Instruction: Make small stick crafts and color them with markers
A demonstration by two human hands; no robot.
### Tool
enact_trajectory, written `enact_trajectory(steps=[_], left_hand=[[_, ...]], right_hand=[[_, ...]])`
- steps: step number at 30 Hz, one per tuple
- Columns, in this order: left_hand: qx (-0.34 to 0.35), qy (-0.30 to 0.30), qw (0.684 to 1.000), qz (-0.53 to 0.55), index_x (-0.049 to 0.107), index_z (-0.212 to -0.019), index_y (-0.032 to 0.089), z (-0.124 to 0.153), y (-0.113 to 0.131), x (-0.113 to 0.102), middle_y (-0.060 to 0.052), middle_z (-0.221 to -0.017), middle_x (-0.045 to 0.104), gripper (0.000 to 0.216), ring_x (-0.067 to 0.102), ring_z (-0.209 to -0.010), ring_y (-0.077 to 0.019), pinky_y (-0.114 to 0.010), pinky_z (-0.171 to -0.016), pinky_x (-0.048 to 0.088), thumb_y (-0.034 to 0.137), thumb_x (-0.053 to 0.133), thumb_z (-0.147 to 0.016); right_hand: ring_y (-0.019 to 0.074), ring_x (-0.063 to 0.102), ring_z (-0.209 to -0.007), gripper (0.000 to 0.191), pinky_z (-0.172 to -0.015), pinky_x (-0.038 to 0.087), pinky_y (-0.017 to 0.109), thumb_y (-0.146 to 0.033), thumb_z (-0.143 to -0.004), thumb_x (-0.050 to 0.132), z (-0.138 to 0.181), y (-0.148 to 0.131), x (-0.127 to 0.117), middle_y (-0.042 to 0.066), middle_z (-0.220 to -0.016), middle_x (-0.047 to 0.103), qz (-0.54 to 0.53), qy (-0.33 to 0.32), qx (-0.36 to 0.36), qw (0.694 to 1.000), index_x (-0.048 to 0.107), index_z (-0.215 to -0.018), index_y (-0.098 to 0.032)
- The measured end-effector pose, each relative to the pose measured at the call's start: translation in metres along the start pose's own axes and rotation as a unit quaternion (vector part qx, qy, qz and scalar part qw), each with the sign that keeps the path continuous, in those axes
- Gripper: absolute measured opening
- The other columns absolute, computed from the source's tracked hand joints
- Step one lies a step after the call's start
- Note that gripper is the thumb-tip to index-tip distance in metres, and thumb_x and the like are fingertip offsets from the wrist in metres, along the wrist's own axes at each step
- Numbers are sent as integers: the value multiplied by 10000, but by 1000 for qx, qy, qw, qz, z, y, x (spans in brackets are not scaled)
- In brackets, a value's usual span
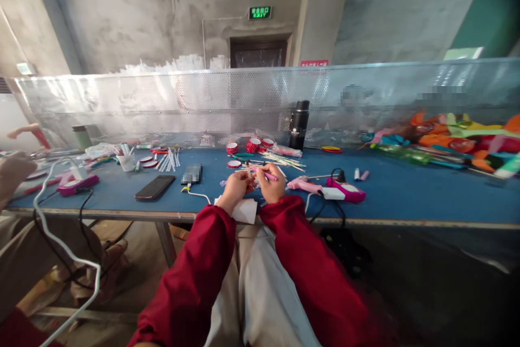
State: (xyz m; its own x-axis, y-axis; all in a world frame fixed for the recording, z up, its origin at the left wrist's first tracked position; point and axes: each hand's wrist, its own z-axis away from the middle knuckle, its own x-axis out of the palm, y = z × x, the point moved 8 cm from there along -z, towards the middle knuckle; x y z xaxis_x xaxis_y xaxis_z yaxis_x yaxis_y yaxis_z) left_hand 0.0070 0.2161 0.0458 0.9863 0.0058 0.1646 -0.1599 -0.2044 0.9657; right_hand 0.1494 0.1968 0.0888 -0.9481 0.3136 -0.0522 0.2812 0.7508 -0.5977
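My left hand [236,189] is pinched around a small pale stick-like piece, too small to name, in front of me at the table's near edge. Close beside it, my right hand [272,187] grips a slim pink pen [270,176], its front end pointing toward the left fingertips. The pen's tip is partly hidden by the fingers. White paper [245,211] lies beneath the left wrist, hanging over the edge. Thin pale sticks [284,159] are spread behind the hands. To the right of my right hand lies a pink glue gun [304,184].
A black phone [155,188] and a second device [191,174] lie left. Red-patterned tape rolls [252,145] and a black flask [299,126] stand behind. A magenta power strip [350,192] sits right, colourful material [459,138] farther right. Another person's hand [16,171] shows at left.
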Motion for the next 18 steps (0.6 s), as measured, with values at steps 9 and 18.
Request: enact_trajectory(steps=[9,18], left_hand=[[3,2,1000,-17,592,-663,168,-3,-4,-2,-5,-618,628,364,530,-525,-101,-221,-529,421,365,888,-738],[-6,13,1000,8,631,-710,151,-3,-4,-3,-3,-603,639,185,526,-507,-92,-212,-528,410,196,796,-782]], right_hand=[[213,740,-706,201,-685,574,318,-444,-911,615,1,1,5,17,-759,781,-12,-24,-10,1000,609,-792,-283],[223,731,-686,207,-671,558,329,-428,-911,612,0,6,-2,16,-728,768,-2,22,-3,1000,581,-769,-280]])
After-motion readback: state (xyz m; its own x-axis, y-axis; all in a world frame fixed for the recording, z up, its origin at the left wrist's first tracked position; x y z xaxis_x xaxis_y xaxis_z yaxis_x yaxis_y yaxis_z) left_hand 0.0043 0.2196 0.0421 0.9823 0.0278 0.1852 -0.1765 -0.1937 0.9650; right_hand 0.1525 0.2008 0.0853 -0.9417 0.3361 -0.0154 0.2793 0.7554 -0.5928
